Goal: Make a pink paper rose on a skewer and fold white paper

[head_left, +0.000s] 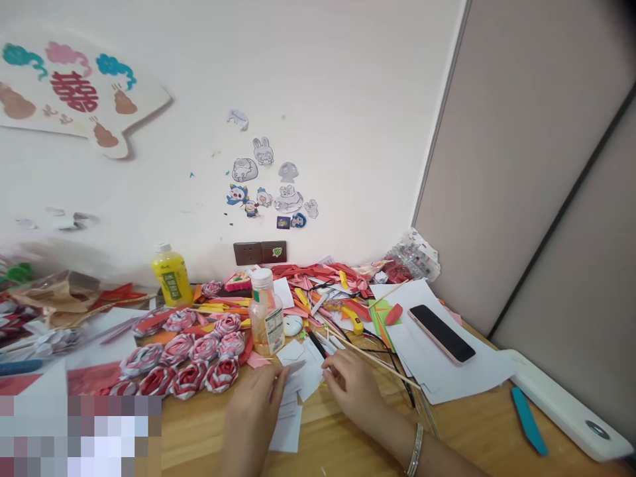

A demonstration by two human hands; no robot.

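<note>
Near the table's front middle, my left hand is closed, pinching a small folded piece of paper between thumb and fingers. My right hand is just to its right, fingers curled near the end of a dark pen-like stick; whatever its fingertips hold is too small to make out. White paper slips lie beneath and between the hands. A clear bottle with a white cap stands behind my left hand. Rolled red, pink and white paper roses lie to its left.
A yellow bottle stands at the back left. Coloured paper strips are heaped along the wall. On white sheets at the right lies a phone, with a teal cutter and a long white device beyond. Thin sticks lie behind my right hand.
</note>
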